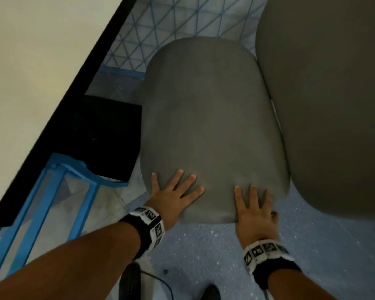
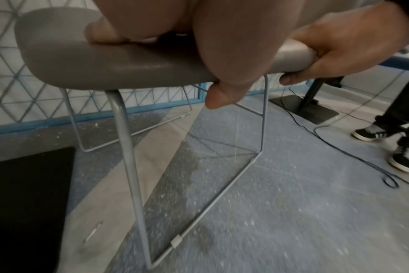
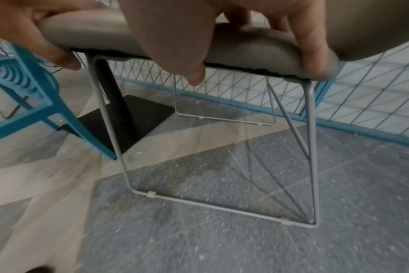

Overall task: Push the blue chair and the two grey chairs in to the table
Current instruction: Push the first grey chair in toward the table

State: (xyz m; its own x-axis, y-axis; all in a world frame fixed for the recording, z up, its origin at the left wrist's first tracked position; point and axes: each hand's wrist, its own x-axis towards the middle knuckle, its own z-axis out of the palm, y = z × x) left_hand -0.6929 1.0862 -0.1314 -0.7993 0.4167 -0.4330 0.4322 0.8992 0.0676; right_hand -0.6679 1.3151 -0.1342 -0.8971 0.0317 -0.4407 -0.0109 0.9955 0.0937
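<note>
Both hands clamp the near grey chair's (image 1: 210,126) back edge, left hand (image 1: 173,198) & right hand (image 1: 253,211) apart, thumbs under. Table (image 1: 30,61) sits ahead-left. We'd push level w/ even pressure, steering past the black base (image 1: 108,137).

The two chairs' seats (image 1: 210,118) (image 1: 338,100) are showing plain grey, the third chair (image 3: 23,103) bright blue. The desk (image 1: 35,61) is looking cream with a black edge; the floor (image 1: 214,252) is showing speckled blue-grey.

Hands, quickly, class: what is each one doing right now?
Left hand: grips the grey chair seat edge, thumb underneath.
Right hand: grips the same edge.
</note>
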